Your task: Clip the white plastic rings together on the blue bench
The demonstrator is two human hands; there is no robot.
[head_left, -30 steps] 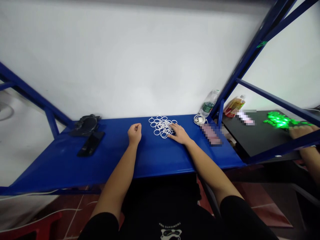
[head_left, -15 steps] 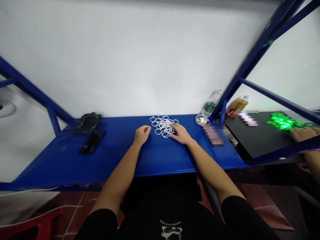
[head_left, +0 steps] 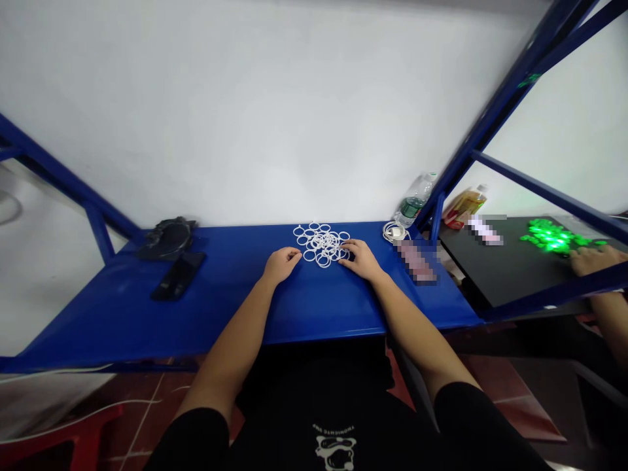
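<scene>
A loose pile of several thin white rings (head_left: 324, 241) lies on the blue tabletop (head_left: 220, 307), many overlapping in the middle. At the pile's left edge is my left hand (head_left: 283, 264), curled, with thumb and fingertips close together near an outer ring. Whether anything sits between those fingertips is too small to make out. My right hand (head_left: 362, 259) rests at the right side of the pile, thumb and fingers apart, its fingertips over the outermost rings and partly hiding them.
To the left lie a black phone (head_left: 177, 276) and a crumpled dark item (head_left: 169, 237). A coiled white cable (head_left: 395, 231), a water bottle (head_left: 415, 201) and a blurred-out pink object (head_left: 416, 260) are on the right. Beyond the blue frame, another person's hand (head_left: 593, 260) touches green glowing pieces (head_left: 554, 237).
My left hand has shifted slightly right towards the rings, its fist loosening so the fingertips point at the pile. My right hand has drawn back a little to the right edge of the pile.
</scene>
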